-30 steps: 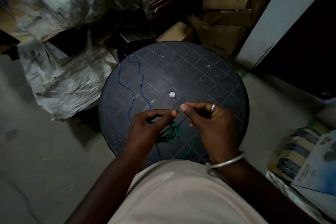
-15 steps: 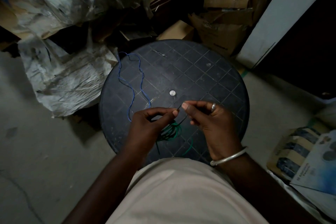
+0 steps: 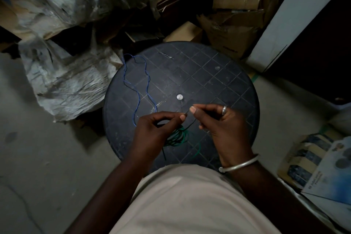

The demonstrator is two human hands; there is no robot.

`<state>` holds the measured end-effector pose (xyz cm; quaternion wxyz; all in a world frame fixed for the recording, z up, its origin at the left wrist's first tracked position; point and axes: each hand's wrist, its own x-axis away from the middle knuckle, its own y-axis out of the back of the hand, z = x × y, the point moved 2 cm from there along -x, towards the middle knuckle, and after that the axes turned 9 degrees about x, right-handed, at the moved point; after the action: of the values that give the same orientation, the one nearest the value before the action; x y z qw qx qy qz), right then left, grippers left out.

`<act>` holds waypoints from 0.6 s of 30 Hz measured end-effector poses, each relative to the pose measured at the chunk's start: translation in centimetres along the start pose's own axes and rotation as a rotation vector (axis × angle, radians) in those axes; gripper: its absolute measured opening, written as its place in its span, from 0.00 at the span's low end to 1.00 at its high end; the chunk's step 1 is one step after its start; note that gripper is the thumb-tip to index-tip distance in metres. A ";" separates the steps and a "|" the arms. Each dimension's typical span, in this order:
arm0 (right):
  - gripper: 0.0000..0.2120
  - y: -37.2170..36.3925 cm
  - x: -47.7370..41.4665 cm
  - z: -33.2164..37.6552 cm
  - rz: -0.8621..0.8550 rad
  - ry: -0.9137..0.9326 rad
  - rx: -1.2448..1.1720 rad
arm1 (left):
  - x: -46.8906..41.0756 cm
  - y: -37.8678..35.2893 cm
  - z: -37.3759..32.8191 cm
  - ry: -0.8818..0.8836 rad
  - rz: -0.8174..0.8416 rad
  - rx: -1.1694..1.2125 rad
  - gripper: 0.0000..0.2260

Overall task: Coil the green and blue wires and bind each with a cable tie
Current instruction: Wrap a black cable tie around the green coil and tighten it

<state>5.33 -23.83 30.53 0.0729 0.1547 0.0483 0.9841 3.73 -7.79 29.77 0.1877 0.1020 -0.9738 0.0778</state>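
A coiled green wire (image 3: 177,137) hangs between my hands just above the round black table (image 3: 212,80). A thin black cable tie (image 3: 190,124) runs up from the coil. My left hand (image 3: 155,133) pinches the tie's upper part beside the coil. The tie's tip is pinched between thumb and forefinger of my right hand (image 3: 222,125), which wears a ring. A loose end of green wire (image 3: 198,151) trails toward the table's near edge. The blue wire (image 3: 139,85) lies uncoiled on the table's left side. Another cable tie (image 3: 166,55) lies at the table's far edge.
Plastic-wrapped bundles (image 3: 72,74) lie left of the table. Cardboard boxes (image 3: 237,5) are stacked behind it. A white wall panel (image 3: 296,17) stands at the right. Printed boxes (image 3: 319,163) sit on the floor at the near right. A small silver disc (image 3: 179,97) marks the table's centre.
Both hands stayed at the green coil, shifting slightly while working the black tie; the tie's tip now sticks up between the fingertips. The blue wire has not moved.
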 end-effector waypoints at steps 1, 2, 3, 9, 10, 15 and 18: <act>0.05 -0.1 0.0 0.0 0.007 0.003 0.010 | 0.0 0.0 0.0 -0.002 0.001 -0.003 0.04; 0.05 -0.1 0.0 0.0 0.015 0.006 0.016 | 0.0 0.1 0.0 -0.008 0.002 -0.007 0.05; 0.05 -0.2 0.0 0.1 0.020 0.009 0.018 | 0.0 0.1 0.0 -0.015 0.002 -0.006 0.05; 0.03 -0.1 0.1 0.0 -0.007 0.006 -0.009 | 0.0 0.1 -0.1 -0.016 0.019 0.019 0.05; 0.03 -0.1 0.1 0.0 0.000 0.004 -0.005 | 0.0 0.1 -0.1 -0.019 0.025 0.013 0.05; 0.04 -0.3 0.3 0.0 0.010 0.012 0.007 | -0.1 0.1 0.0 -0.056 0.028 -0.009 0.04; 0.04 -0.1 0.4 0.2 -0.027 0.020 -0.006 | -0.1 0.1 0.1 -0.049 0.029 -0.014 0.04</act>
<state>5.05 -23.68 30.86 0.0863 0.1440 0.0481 0.9846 3.81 -7.69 29.63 0.1633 0.0884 -0.9800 0.0710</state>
